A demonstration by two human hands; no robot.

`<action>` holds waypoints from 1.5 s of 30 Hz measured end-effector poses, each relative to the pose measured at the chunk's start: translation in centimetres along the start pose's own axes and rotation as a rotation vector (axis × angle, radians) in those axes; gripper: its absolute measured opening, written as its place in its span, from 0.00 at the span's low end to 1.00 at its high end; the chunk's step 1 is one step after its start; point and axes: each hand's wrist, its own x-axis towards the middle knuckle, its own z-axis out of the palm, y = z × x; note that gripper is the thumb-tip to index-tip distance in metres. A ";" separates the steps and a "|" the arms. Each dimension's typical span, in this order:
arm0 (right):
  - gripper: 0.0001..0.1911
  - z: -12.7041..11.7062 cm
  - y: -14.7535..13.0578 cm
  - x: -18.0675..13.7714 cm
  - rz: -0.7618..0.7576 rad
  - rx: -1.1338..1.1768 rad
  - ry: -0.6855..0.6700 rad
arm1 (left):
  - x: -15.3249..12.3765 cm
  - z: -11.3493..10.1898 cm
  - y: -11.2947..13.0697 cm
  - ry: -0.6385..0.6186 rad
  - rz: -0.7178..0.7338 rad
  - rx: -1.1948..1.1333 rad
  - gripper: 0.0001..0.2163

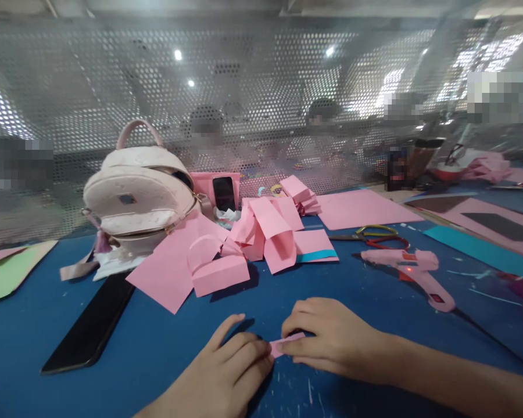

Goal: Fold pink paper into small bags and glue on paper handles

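Low on the blue table [157, 354], both my hands meet over a small pink paper strip [285, 342]. My left hand [226, 371] has its fingers curled together and pinches the strip's left end. My right hand [331, 339] is closed over the strip's right end, fingers pressed on it. Behind the hands lies a heap of folded pink paper pieces [261, 232], one with a teal edge.
A pale pink backpack [139, 191] stands at the back left, a black phone [91, 325] lies flat before it. A pink glue gun [414, 270] and scissors [375, 235] lie to the right. Pink sheets [361, 209] and a perforated metal screen [244, 104] are behind.
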 end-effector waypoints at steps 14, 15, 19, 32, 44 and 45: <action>0.13 0.9 0.5 0.2 -0.078 0.057 0.033 | 0.8 -1.4 -0.7 0.207 -0.040 0.064 0.16; 0.13 0.7 0.5 0.3 -0.073 0.072 0.022 | 0.8 -1.4 -0.9 0.205 -0.059 0.050 0.17; 0.11 0.2 0.5 0.2 -0.034 0.121 -0.008 | 0.7 -1.3 -1.5 0.096 -0.019 -0.024 0.17; 0.14 0.3 1.0 -0.4 0.006 0.191 0.048 | 0.7 -1.6 -1.3 -0.135 0.077 -0.148 0.14; 0.11 -0.2 0.8 -0.2 0.056 0.211 -0.037 | 0.5 -2.2 -0.4 -0.253 0.034 -0.175 0.18; 0.11 -0.2 0.8 -0.2 0.052 0.204 -0.037 | 0.6 -2.3 -0.4 -0.268 0.026 -0.179 0.19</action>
